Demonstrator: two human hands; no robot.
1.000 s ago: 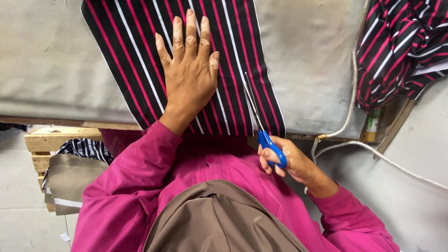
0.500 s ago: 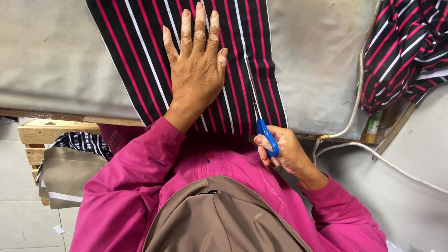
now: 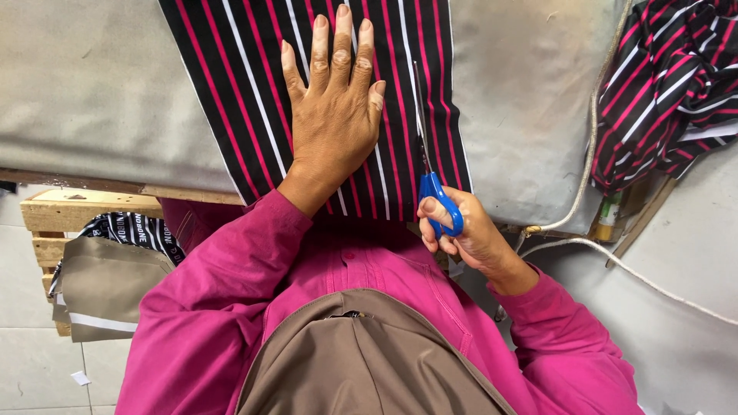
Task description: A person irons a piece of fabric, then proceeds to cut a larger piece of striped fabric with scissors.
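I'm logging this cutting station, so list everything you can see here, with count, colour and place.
striped cloth: one, black with pink and white stripes, flat on the table
scissors: one, blue handles, blades along the cloth's right side
table: one, grey cover, across the top
cloth heap: one, same stripes, upper right
cords: two, whitish, right of the table
wooden pallet: one, pale, lower left
left hand: flat on the cloth
right hand: holding the scissors
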